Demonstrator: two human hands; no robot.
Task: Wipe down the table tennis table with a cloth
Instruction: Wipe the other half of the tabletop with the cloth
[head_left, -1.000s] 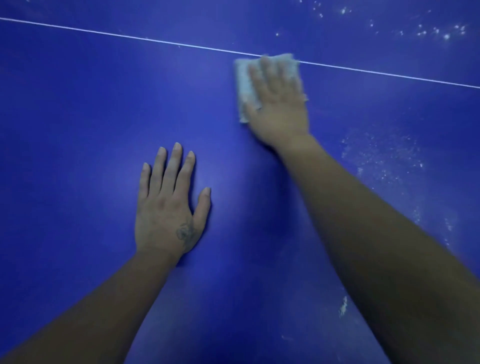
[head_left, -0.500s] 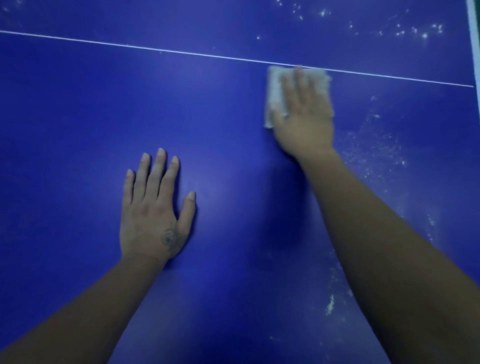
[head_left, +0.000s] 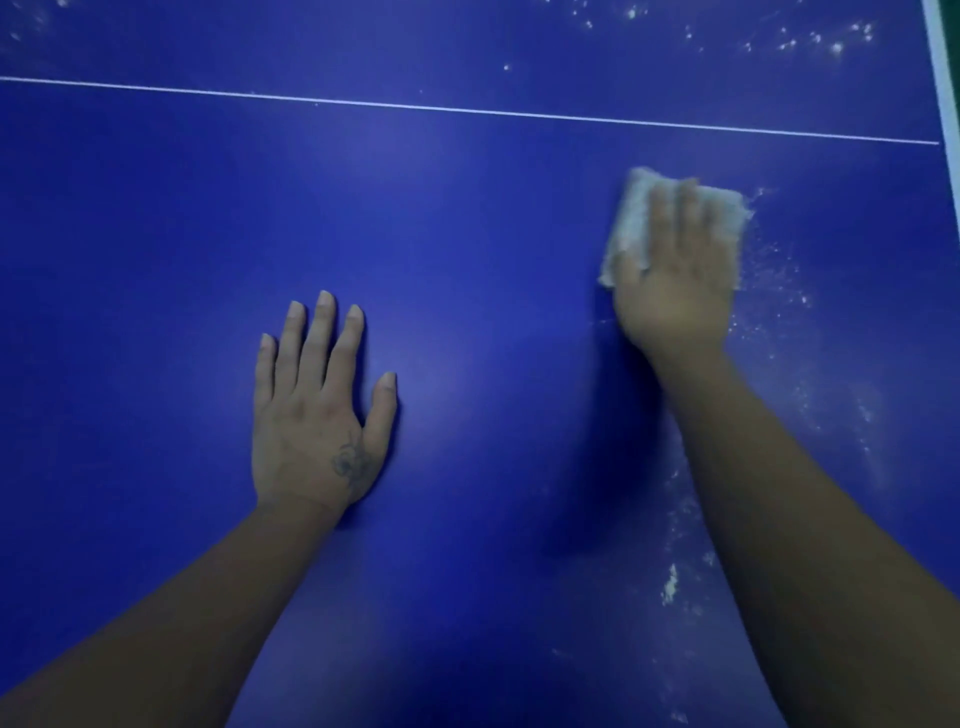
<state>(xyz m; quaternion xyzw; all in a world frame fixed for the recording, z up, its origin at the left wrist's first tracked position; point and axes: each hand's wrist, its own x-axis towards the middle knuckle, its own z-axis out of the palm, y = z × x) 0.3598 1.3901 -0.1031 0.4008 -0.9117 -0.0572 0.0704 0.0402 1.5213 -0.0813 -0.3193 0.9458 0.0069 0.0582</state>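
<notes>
Since the earlier frame the cloth (head_left: 631, 223) had come away from the white line (head_left: 467, 110). Then its far edge touched the line; now it lay nearer, with a strip of bare blue between the two. It had also slid to the right, up against the powder (head_left: 779, 291).

The cloth was a pale, folded pad lying flat on the table (head_left: 467, 234), right of centre. The right hand (head_left: 675, 280) lay on top of it, palm down, fingers straight and close together, pressing it onto the surface. The hand was blurred (as was the cloth), so I could not tell where the thumb lay. The cloth showed past the fingertips and along the hand's left side.

White powder speckled the table just right of the cloth and trailed toward the near side beside the right forearm, with one thicker fleck (head_left: 670, 584) close to that arm. More specks (head_left: 810, 39) were scattered beyond the line at the far right.

The left hand (head_left: 317, 415) rested flat on bare blue, well to the left of the cloth and nearer, its fingers straight and slightly spread, the thumb out to the right. It held nothing. A small tattoo (head_left: 348, 465) marked its back.

A pale band (head_left: 943, 78) ran along the table's edge at the far right.
</notes>
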